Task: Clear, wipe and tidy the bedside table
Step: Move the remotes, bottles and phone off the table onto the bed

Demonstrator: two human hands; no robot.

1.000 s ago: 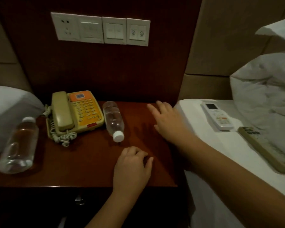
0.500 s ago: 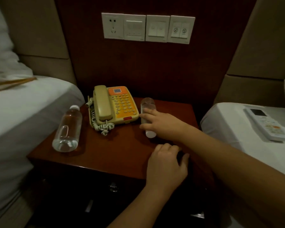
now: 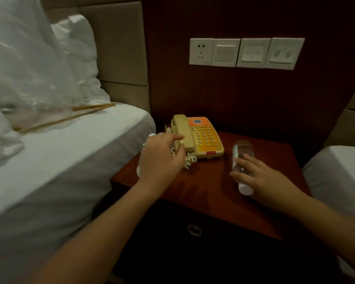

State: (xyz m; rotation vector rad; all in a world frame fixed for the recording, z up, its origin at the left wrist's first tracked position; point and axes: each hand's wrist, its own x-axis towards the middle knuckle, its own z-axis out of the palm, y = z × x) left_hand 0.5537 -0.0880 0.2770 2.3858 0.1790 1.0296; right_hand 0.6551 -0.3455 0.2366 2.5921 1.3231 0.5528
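Your right hand (image 3: pixel 262 177) grips the lying bottle (image 3: pixel 241 158) at the table's (image 3: pixel 209 187) 3 o'clock; your left hand (image 3: pixel 162 156) hovers spread wide at 9 o'clock beside the phone (image 3: pixel 201 138).

A glossy, dark red wood top (image 3: pixel 211 187) is seen on the table. The phone (image 3: pixel 201 138) is of smooth yellow and orange plastic. The bottle (image 3: pixel 241 152) is clear plastic, white-capped. The sheet (image 3: pixel 70 152) is matt white cloth.
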